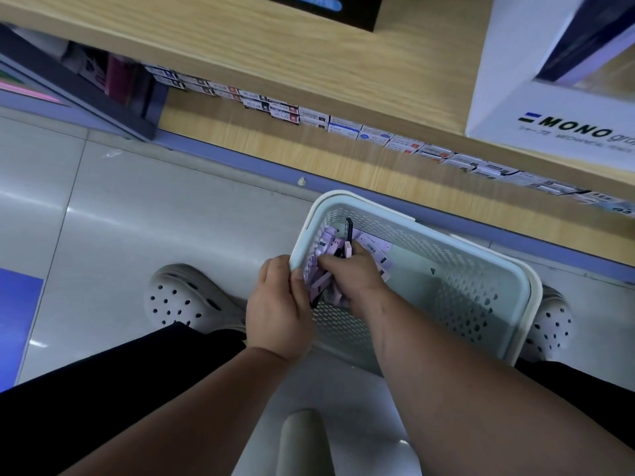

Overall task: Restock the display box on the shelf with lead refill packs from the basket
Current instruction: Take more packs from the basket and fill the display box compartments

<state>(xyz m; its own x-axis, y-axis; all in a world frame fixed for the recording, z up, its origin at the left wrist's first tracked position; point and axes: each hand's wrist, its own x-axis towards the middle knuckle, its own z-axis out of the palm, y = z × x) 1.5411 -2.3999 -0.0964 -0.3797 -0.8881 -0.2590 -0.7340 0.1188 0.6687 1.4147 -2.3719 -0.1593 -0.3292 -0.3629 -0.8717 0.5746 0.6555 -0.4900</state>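
White box [549, 128] printed "MONO" stands on the wooden shelf [240, 46]. Lilac refill packs [328, 235] lie in the pale basket [515, 280] on the grey tiled floor [154, 218]. The left hand [278, 310] and right hand [350, 273] grip some, fingers clamped.

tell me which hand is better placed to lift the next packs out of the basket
Right. The right hand is inside the basket, fingers curled on lead refill packs; the left hand sits at the rim.

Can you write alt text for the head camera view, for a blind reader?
A person's left hand and right hand grip purple lead refill packs at the corner of a pale perforated basket, at the foot of a wooden shelf lined with small boxes.
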